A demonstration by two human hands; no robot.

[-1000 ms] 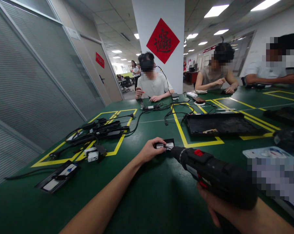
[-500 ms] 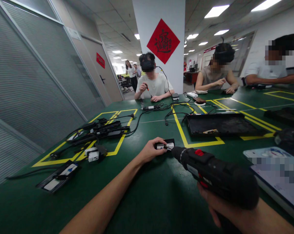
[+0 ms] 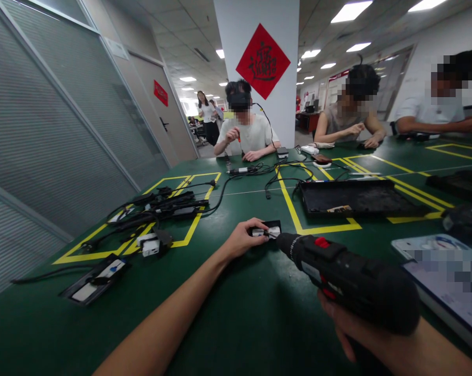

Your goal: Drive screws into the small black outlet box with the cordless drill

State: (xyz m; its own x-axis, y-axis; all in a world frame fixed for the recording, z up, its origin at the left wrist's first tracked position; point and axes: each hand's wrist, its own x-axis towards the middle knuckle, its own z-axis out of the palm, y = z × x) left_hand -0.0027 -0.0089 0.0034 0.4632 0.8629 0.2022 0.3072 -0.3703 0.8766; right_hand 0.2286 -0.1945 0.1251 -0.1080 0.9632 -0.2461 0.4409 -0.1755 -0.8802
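Note:
My right hand (image 3: 361, 324) is wrapped around the grip of a black cordless drill (image 3: 349, 279) with red switches. The drill points left and away from me, its bit reaching a small black casing with white parts inside (image 3: 274, 228). My left hand (image 3: 248, 237) is closed on the left end of that casing and steadies it on the green table (image 3: 236, 308). The fingertips lie close to the bit. Exactly where the bit's tip meets the casing is too small to make out.
Left lie tangled black cables and adapters (image 3: 169, 206), a white plug block (image 3: 150, 245) and an open black casing (image 3: 95, 282). A black tray (image 3: 357, 198) stands ahead right. At right are a pale box (image 3: 447, 292) and a dark object (image 3: 467, 224). Across the table, a person (image 3: 244, 130) holds a screwdriver.
The view has shifted very slightly. My hands, the drill and the casing keep nearly the same places. A person standing in the background has moved a little left.

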